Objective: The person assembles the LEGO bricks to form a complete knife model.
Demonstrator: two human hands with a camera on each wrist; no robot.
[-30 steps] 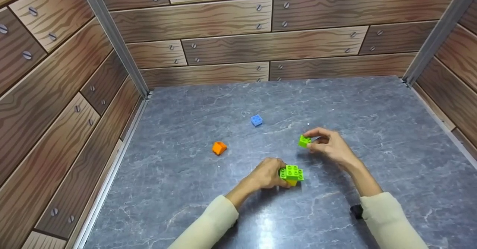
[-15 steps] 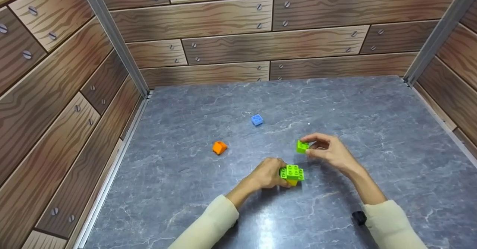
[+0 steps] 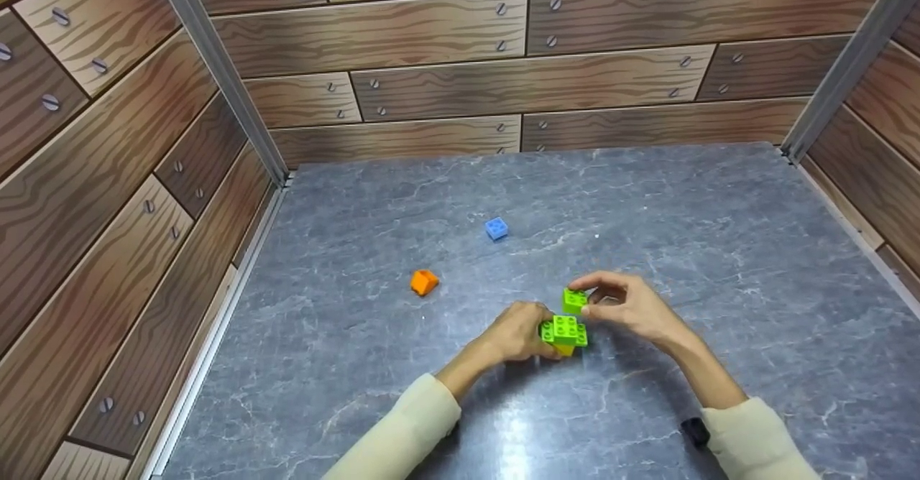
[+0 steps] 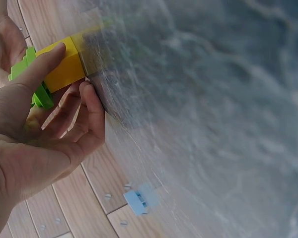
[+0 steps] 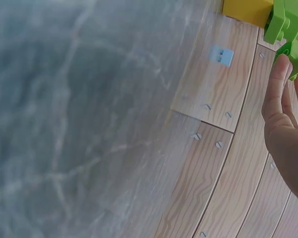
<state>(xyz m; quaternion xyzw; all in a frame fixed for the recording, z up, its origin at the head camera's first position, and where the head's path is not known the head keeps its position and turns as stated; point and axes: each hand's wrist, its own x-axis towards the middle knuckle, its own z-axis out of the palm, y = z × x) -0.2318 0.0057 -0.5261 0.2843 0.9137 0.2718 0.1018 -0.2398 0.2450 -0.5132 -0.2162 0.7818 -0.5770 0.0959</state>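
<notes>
My left hand (image 3: pixel 519 333) grips a small stack of toy building bricks from its left side. The stack has a yellow base (image 4: pixel 64 64) with green bricks (image 3: pixel 566 328) on top, the uppermost set across a wider green piece. The left thumb lies along the yellow part in the left wrist view. Between thumb and fingers, my right hand (image 3: pixel 632 310) pinches a loose green brick (image 3: pixel 574 300) with studs up. In the head view it appears just behind the stack's top; the right wrist view shows it close to the green bricks (image 5: pixel 290 20).
An orange brick (image 3: pixel 424 282) lies on the grey marbled table (image 3: pixel 345 365) to the left. Farther back sits a blue brick (image 3: pixel 497 228). Wood-patterned walls (image 3: pixel 431 92) border the table at the back and sides. A black object (image 3: pixel 695 432) shows at the right sleeve.
My right hand has brought the loose green brick toward me and slightly left, close to the stack. The left hand and its stack stay in place.
</notes>
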